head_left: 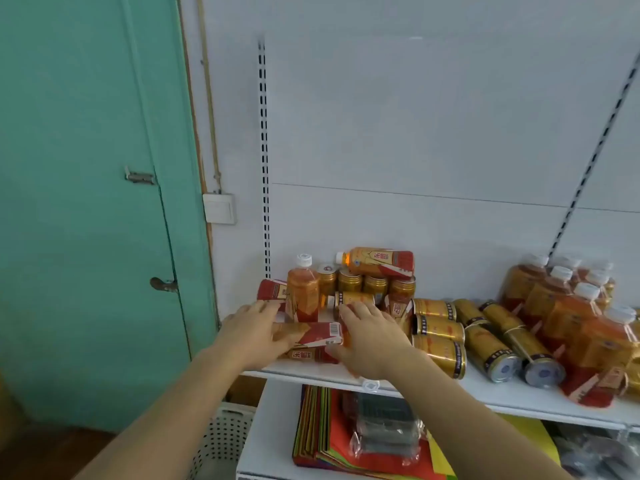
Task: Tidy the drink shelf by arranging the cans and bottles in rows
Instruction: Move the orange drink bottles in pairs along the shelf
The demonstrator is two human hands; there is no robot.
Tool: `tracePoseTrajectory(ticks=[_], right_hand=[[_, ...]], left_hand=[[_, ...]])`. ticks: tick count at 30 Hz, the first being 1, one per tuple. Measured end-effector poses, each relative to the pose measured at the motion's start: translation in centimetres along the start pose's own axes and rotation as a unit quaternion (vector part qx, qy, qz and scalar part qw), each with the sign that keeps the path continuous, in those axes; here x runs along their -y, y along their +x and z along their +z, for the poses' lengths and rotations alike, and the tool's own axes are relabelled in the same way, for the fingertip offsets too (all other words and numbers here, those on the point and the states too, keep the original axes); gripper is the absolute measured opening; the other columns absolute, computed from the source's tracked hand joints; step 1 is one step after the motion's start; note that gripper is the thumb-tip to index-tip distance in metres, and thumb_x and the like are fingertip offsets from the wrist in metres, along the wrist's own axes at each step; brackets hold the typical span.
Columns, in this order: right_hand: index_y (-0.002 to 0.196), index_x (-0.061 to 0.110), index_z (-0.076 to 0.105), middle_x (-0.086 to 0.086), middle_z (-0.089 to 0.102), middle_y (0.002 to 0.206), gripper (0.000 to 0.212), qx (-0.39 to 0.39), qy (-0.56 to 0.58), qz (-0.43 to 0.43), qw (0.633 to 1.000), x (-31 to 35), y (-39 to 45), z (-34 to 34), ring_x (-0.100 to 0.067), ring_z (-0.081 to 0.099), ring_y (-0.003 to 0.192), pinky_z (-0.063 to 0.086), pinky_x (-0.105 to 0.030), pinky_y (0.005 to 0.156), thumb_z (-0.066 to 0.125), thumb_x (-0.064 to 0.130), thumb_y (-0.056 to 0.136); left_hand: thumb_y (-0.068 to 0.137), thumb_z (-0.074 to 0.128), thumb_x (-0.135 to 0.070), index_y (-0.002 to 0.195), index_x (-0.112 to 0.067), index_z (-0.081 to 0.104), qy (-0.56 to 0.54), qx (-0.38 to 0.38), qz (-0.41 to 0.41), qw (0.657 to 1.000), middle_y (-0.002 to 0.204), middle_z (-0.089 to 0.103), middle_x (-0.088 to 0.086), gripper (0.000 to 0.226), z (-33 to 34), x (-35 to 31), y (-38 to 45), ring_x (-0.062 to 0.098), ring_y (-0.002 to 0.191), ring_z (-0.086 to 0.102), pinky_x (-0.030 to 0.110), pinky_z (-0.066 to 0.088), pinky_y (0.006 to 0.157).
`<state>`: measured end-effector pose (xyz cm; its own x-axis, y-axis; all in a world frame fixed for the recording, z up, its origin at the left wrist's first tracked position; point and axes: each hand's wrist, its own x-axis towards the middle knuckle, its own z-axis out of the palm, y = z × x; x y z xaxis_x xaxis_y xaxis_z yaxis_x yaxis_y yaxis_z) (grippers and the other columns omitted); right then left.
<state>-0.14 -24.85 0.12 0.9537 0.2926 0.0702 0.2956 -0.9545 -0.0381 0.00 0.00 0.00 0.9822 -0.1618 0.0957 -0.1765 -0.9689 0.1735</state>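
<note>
On the white shelf (512, 396), a jumble of orange drink bottles and gold cans fills the left end. My left hand (256, 336) and my right hand (370, 337) rest on either end of a lying bottle (313, 334) with a red label; another lying bottle (308, 355) sits under it. My fingers look fairly straight; whether they grip is unclear. Behind stand an upright bottle (303, 292) and upright gold cans (349, 280), with a bottle (379, 262) lying across their tops. Several gold cans (438, 329) lie on their sides to the right.
A cluster of upright bottles (568, 306) stands at the shelf's right. Coloured paper (322, 431) and wrapped packs (384, 427) lie on the shelf below. A green door (86, 202) and a perforated basket (225, 438) are at the left.
</note>
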Motion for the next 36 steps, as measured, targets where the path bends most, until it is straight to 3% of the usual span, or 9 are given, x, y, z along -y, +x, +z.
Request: tracePoseTrajectory(ticks=[7, 12, 15, 19, 25, 29, 32, 36], right_hand=[[0.169, 0.028, 0.014, -0.002, 0.02, 0.176, 0.092, 0.025, -0.015, 0.022, 0.999, 0.6, 2.8, 1.3, -0.028, 0.016, 0.163, 0.02, -0.052, 0.13, 0.044, 0.078, 0.097], [0.168, 0.029, 0.019, 0.0, 0.029, 0.173, 0.086, 0.013, 0.0, 0.048, 0.999, 1.0, 4.0, 1.1, -0.026, 0.023, 0.16, 0.027, -0.051, 0.129, 0.044, 0.075, 0.099], [0.168, 0.028, 0.022, 0.002, 0.031, 0.172, 0.084, 0.005, 0.02, 0.053, 0.998, 1.3, 4.5, 1.1, -0.025, 0.025, 0.159, 0.028, -0.051, 0.129, 0.042, 0.074, 0.101], [0.168, 0.027, 0.025, 0.004, 0.031, 0.173, 0.083, -0.02, 0.032, 0.053, 0.998, 1.4, 5.7, 0.7, -0.022, 0.023, 0.16, 0.026, -0.047, 0.129, 0.038, 0.075, 0.102], [0.168, 0.026, 0.025, 0.003, 0.031, 0.172, 0.082, -0.033, 0.064, 0.056, 0.996, 1.5, 7.3, -0.8, -0.022, 0.023, 0.16, 0.029, -0.051, 0.125, 0.039, 0.074, 0.103], [0.169, 0.026, 0.022, -0.001, 0.032, 0.172, 0.086, -0.038, 0.096, 0.044, 0.994, 1.7, 8.7, -1.2, -0.026, 0.025, 0.16, 0.033, -0.05, 0.125, 0.047, 0.073, 0.101], [0.167, 0.025, 0.023, -0.002, 0.042, 0.166, 0.092, -0.035, 0.14, 0.037, 0.989, 2.1, 9.8, -0.7, -0.027, 0.036, 0.154, 0.041, -0.047, 0.119, 0.055, 0.073, 0.095], [0.155, 0.029, 0.036, 0.002, 0.061, 0.143, 0.101, -0.065, 0.182, 0.078, 0.978, 3.1, 10.9, 0.3, -0.025, 0.06, 0.129, 0.057, -0.046, 0.098, 0.057, 0.088, 0.077]], left_hand=[[0.086, 0.062, -0.075, 0.159, -0.031, 0.035, -0.016, 0.059, 0.059, 0.996, 0.161, 0.043, -0.004, 0.089, 3.0, 3.6, 4.2, 0.022, 0.143, 0.047, 0.047, 0.044, 0.116], [0.08, 0.077, -0.062, 0.15, -0.041, 0.043, -0.105, 0.173, 0.122, 0.972, 0.136, 0.061, -0.014, 0.08, 3.6, 5.9, 5.9, 0.006, 0.113, 0.06, 0.031, 0.053, 0.099], [0.082, 0.077, -0.057, 0.146, -0.043, 0.046, -0.114, 0.162, 0.145, 0.969, 0.128, 0.062, -0.016, 0.072, 3.6, 6.3, 5.8, 0.004, 0.107, 0.06, 0.026, 0.052, 0.091], [0.076, 0.08, -0.059, 0.137, -0.044, 0.054, -0.134, 0.151, 0.153, 0.967, 0.123, 0.062, -0.019, 0.068, 2.3, 6.8, 5.8, 0.002, 0.104, 0.062, 0.031, 0.058, 0.092], [0.075, 0.083, -0.061, 0.147, -0.046, 0.051, -0.161, 0.086, 0.145, 0.972, 0.136, 0.057, -0.022, 0.08, -2.3, 8.1, 6.0, 0.004, 0.122, 0.058, 0.026, 0.054, 0.098], [0.072, 0.089, -0.055, 0.133, -0.05, 0.054, -0.173, 0.056, 0.134, 0.974, 0.123, 0.062, -0.026, 0.07, -4.8, 8.3, 5.8, 0.0, 0.107, 0.065, 0.023, 0.056, 0.085], [0.072, 0.091, -0.052, 0.136, -0.052, 0.046, -0.193, 0.052, 0.122, 0.972, 0.12, 0.063, -0.022, 0.079, -5.5, 7.8, 5.6, 0.002, 0.103, 0.066, 0.024, 0.058, 0.082], [0.069, 0.091, -0.058, 0.144, -0.052, 0.038, -0.185, 0.047, 0.121, 0.974, 0.127, 0.064, -0.019, 0.092, -6.0, 7.1, 5.6, 0.004, 0.107, 0.067, 0.03, 0.06, 0.09]])
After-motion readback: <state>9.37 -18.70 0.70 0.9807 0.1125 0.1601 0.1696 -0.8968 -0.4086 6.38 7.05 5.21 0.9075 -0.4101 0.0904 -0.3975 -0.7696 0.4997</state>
